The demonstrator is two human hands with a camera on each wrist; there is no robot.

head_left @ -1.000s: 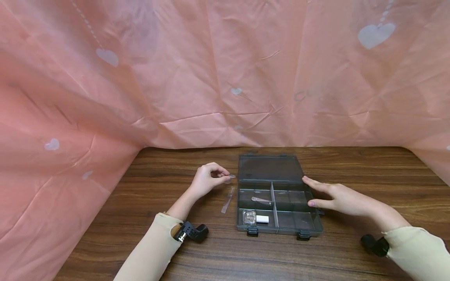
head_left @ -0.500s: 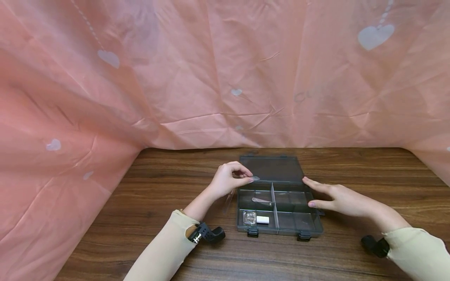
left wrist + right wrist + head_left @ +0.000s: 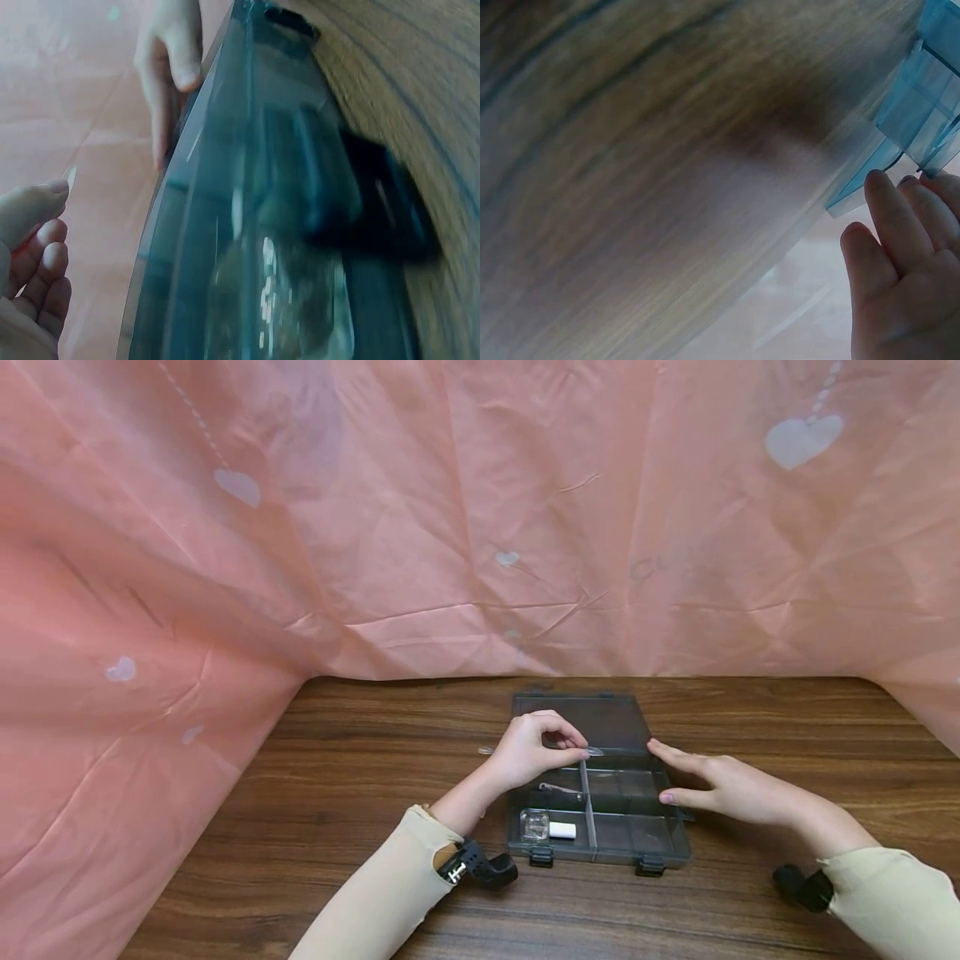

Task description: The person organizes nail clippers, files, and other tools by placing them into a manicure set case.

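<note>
The dark wooden surface (image 3: 337,860) carries an open, smoky grey plastic compartment box (image 3: 600,839); the right hand (image 3: 720,785) rests flat-fingered against its right edge; the left hand (image 3: 532,752) pinches a thin clear plastic strip (image 3: 592,752) above the far left compartment.

Clear plastic strip (image 3: 592,751): thin, level, frame centre, above smoky compartment box (image 3: 600,839), lid open flat.

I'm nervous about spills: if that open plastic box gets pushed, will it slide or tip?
The box lies flat and low, so it likely slides, not tips. The right hand steadies its edge. It looks light and stiff.
</note>
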